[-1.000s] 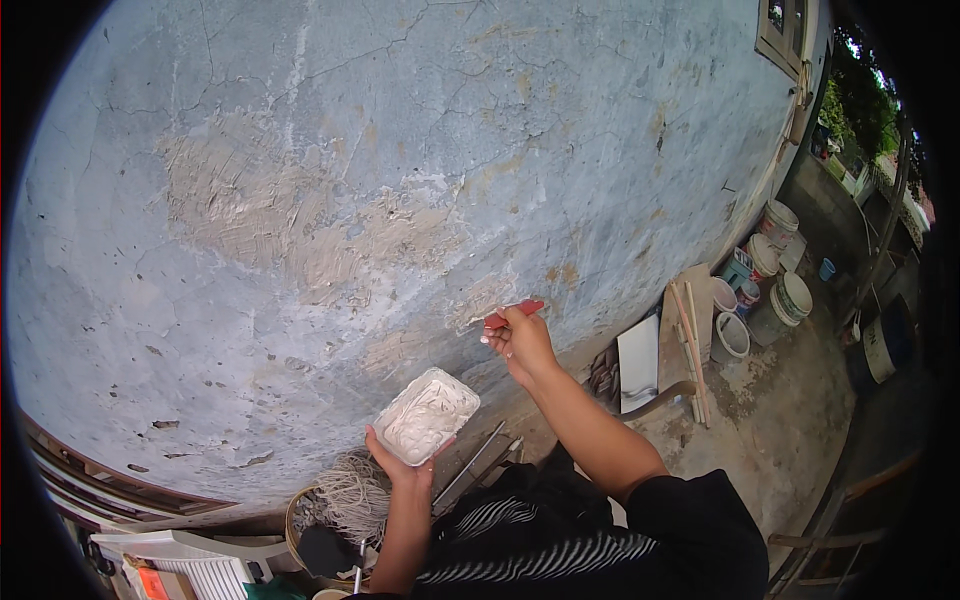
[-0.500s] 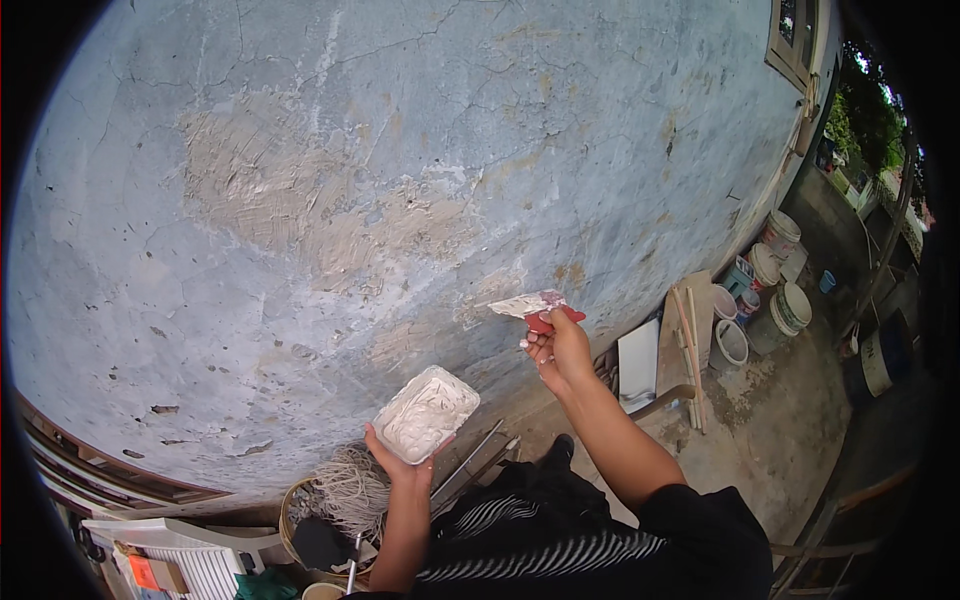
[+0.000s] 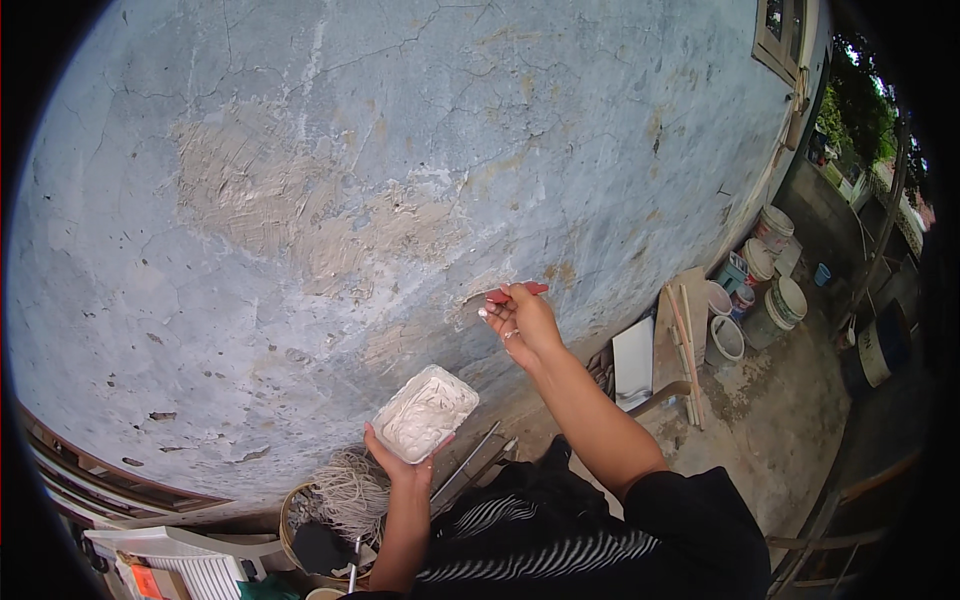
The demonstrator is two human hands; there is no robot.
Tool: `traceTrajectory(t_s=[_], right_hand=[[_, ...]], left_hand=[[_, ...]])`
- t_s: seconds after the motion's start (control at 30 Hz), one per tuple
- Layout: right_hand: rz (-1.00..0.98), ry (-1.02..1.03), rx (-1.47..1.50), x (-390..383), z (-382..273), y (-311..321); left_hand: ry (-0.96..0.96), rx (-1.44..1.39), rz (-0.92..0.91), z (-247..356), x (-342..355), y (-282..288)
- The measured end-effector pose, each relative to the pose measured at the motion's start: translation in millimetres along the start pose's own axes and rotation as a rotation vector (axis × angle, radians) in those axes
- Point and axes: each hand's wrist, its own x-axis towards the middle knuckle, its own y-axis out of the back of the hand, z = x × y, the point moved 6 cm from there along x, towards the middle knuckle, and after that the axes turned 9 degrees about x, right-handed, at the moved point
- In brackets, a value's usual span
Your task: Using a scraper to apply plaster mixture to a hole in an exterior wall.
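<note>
My left hand grips a white rectangular tub from below, its inside filled with off-white putty. Higher and to the right, my right hand is closed on the red handle of a putty knife. The blade is seen nearly edge-on at a small beige patch on the wall; whether it touches cannot be made out clearly. White putty smears mark the right fingertips. The worn blue wall fills the view ahead, with a large rough beige filler patch to the left.
Several buckets stand along the wall base at right, near a white board and leaning wooden strips. A basket with tangled rope sits below my left forearm. A window frame is at upper right.
My right hand has moved left and slightly up with the putty knife. Its blade has turned from showing its putty-covered face to nearly edge-on. The left hand and tub stay almost still.
</note>
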Motion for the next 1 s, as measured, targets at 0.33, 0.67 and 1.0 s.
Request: traceTrajectory(t_s=[0.33,0.67,1.0], right_hand=[[0.028,0.005,-0.06,-43.6,18.5,61.5],[-0.068,0.067,-0.126,-1.3,16.5,24.2],[0.073,-0.015,-0.037,-33.1,8.2,44.6]], left_hand=[[-0.001,0.002,-0.024,-0.4,2.1,1.5],[0.015,0.006,-0.031,-2.2,3.0,-5.8],[0.011,-0.028,-0.016,-1.6,3.0,2.1]])
